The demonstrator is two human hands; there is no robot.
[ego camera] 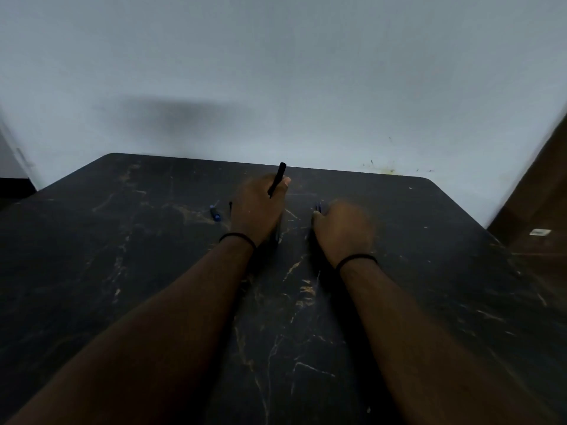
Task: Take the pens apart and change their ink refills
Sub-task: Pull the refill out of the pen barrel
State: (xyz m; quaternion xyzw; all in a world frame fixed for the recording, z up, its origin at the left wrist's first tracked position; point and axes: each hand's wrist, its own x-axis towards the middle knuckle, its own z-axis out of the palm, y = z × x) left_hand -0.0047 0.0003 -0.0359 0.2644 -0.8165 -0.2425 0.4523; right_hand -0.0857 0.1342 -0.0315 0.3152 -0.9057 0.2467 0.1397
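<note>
My left hand (259, 207) is closed around a black pen (278, 177) that sticks up and away from the fist, near the table's far edge. My right hand (343, 230) rests knuckles-up on the table, blurred, with its fingers curled over small blue pen parts (318, 206) at its far left side; whether it grips them is unclear. A blue pen piece (215, 213) lies on the table to the left of my left hand, and a thin dark piece (230, 207) shows just beside that hand.
The dark marbled table (122, 271) stands against a pale wall (276, 72). A brown wooden surface (540, 216) with a small white tag (540, 232) borders the table at the right. A black band circles each wrist.
</note>
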